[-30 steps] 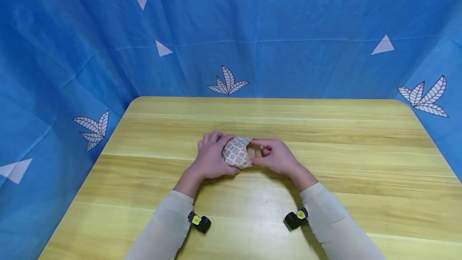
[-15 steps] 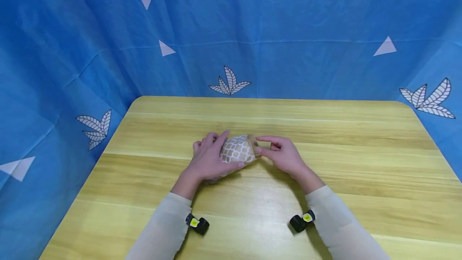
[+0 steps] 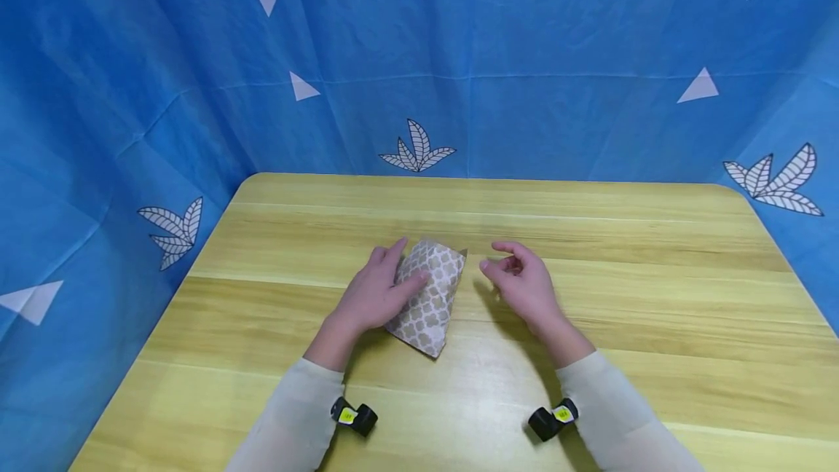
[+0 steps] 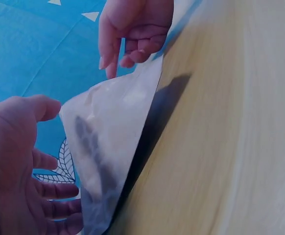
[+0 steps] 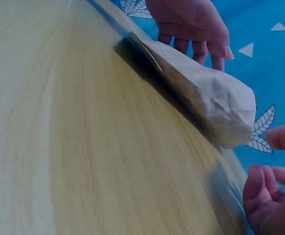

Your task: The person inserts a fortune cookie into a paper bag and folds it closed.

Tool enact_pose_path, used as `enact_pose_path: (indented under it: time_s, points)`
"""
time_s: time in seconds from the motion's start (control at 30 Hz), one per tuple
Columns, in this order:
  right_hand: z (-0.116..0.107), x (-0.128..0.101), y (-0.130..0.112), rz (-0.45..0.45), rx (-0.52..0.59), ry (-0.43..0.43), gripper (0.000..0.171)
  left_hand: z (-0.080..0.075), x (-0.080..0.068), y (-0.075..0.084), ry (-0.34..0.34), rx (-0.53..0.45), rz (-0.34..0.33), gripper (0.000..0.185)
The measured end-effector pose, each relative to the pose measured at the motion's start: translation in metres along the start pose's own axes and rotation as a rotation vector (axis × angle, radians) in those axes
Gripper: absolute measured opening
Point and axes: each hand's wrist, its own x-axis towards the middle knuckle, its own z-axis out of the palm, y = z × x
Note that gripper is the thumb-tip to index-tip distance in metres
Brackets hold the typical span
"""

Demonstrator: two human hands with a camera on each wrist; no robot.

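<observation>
The bag (image 3: 429,296) now lies flat on the desk (image 3: 655,312), unrolled from the bundle both hands held half a second ago; a second ago the hands were pressed around it from either side. The right hand (image 3: 524,284) has let go and hovers just beside the bag's far corner, fingers loosely curled and holding nothing. The left hand (image 3: 376,293) rests on the bag's left edge, fingers fairly straight, thumb laid across the patterned face, pressing rather than gripping. Judging by this, the rolling or unrolling is over and the bag is being steadied or flattened in place.

The bag sits mid-desk, slanting from near the person toward the backdrop (image 3: 419,57), between the two hands. The right wrist view shows it bulging slightly at one end, so something may be inside, though that cannot be told. Whether its mouth is open is hidden. In the left wrist view the bag is blurred and its pattern unreadable; only a pale sheet with a dark shadow shows
</observation>
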Motion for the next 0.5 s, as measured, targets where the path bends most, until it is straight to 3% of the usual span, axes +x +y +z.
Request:
enact_pose_path:
  time_s: [0.23,0.4,0.5]
  points:
    - [0.007,-0.002,-0.002,0.053,0.076,-0.047,0.051,0.002,0.000,0.001,0.004,-0.099,0.002,0.073]
    - [0.015,0.000,-0.003,0.073,0.082,-0.072,0.054,0.007,0.004,-0.001,0.032,-0.236,0.009,0.066]
    - [0.018,0.002,-0.004,0.076,0.089,-0.087,0.055,0.009,0.007,-0.001,0.034,-0.346,-0.033,0.065]
